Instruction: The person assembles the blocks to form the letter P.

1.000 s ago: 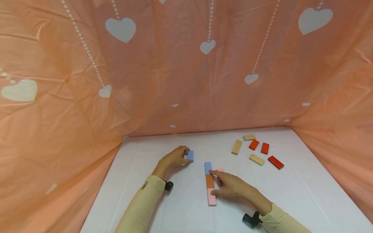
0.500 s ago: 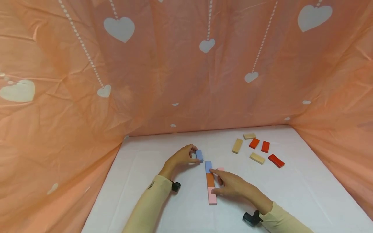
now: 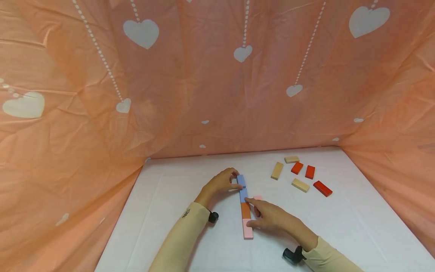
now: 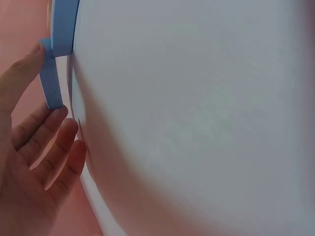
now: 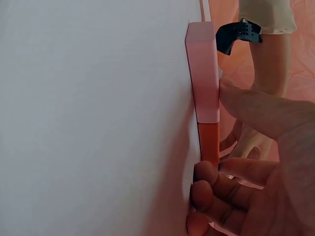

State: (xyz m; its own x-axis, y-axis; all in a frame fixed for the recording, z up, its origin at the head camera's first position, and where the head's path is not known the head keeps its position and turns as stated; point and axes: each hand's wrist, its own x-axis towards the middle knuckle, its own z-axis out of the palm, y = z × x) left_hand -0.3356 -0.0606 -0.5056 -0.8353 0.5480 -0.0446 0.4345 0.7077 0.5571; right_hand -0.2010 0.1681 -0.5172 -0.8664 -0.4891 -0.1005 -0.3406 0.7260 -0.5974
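Observation:
A straight row of flat blocks lies on the white table: a pink block (image 3: 248, 231) nearest the person, then an orange block (image 3: 245, 210) and a blue block (image 3: 243, 194). My left hand (image 3: 221, 183) pinches a second blue block (image 3: 241, 180) by its two ends, at the row's far end; in the left wrist view this blue block (image 4: 51, 86) sits between thumb and fingers. My right hand (image 3: 272, 216) rests along the row's right side, its thumb touching the pink block (image 5: 204, 81) and its index finger reaching the nearer blue block.
Another pink block (image 3: 258, 197) shows partly behind the right hand. To the back right lie several loose blocks, among them a plain wooden block (image 3: 300, 185) and a red block (image 3: 322, 188). Orange cloth (image 3: 217, 94) with heart prints hangs around the table (image 3: 204, 249).
My left hand has moved right with the blue block, from left of the row to its far end. The right hand has stayed in place on the row.

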